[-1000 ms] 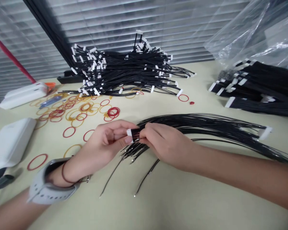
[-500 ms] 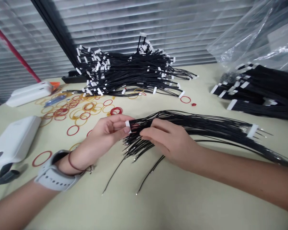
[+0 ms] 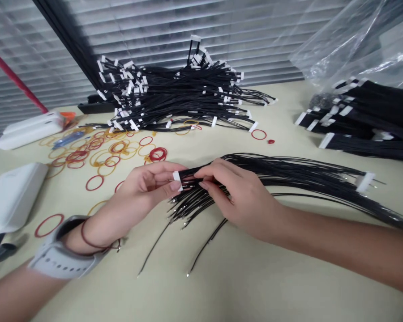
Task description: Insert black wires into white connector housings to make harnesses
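Observation:
Between thumb and fingers, my left hand (image 3: 151,183) grips a small white connector (image 3: 177,180) with black wires running out of its right side. My right hand (image 3: 240,192) is closed in a pinch on a black wire just right of that connector; the pinched part is mostly hidden by the fingertips. Beneath both hands lies a loose bundle of black wires (image 3: 289,172), its bare metal-tipped ends fanned out below the connector. A second white connector (image 3: 366,182) sits at the bundle's right end, with a few tips poking past it.
A large heap of black cables (image 3: 177,94) with white connectors lies at the back. More cable bundles (image 3: 372,120) rest at right beside a clear plastic bag (image 3: 342,49). Red and yellow rubber bands (image 3: 97,152) are scattered at left, near a white power bank (image 3: 16,192).
My right hand's fingertips have shifted, now pinching closer together by the connector. My left hand still holds the connector. The whole view has moved slightly.

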`<state>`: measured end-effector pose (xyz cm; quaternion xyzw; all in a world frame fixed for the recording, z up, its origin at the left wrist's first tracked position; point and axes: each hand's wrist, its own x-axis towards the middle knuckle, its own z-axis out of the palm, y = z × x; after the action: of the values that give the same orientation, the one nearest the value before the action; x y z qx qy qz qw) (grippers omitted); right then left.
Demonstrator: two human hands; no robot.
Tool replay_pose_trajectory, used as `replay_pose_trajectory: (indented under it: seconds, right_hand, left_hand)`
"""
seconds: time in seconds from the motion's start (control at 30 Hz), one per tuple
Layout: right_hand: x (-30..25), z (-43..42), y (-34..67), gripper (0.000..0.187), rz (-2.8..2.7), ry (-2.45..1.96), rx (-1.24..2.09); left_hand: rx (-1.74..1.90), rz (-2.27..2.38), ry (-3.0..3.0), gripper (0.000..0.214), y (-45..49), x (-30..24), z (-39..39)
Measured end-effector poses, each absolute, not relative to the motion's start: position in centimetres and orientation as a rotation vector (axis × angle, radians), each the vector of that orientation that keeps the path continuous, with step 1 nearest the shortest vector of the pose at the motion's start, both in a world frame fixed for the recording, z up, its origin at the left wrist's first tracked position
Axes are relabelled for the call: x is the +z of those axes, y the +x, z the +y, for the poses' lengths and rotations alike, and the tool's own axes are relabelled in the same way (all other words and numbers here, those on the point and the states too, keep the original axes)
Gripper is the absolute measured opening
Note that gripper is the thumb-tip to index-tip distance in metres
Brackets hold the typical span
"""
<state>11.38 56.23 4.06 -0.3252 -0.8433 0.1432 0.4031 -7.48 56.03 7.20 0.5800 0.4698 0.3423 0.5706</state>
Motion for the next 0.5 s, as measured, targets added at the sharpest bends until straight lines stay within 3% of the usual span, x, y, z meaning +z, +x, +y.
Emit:
replay_pose_trajectory:
  seconds: [0.17, 0.5]
  right_hand:
    - [4.07, 56.21, 11.40, 0.006, -2.092, -0.912, 0.396]
    - [4.05, 56.10, 11.48, 0.008, -2.080, -0.905, 0.481]
  left_hand:
    - [0.819, 1.105, 1.306, 0.017, -7.45, 7.08, 56.07]
    - [0.804, 1.121, 1.290, 0.017, -7.45, 7.13, 56.06]
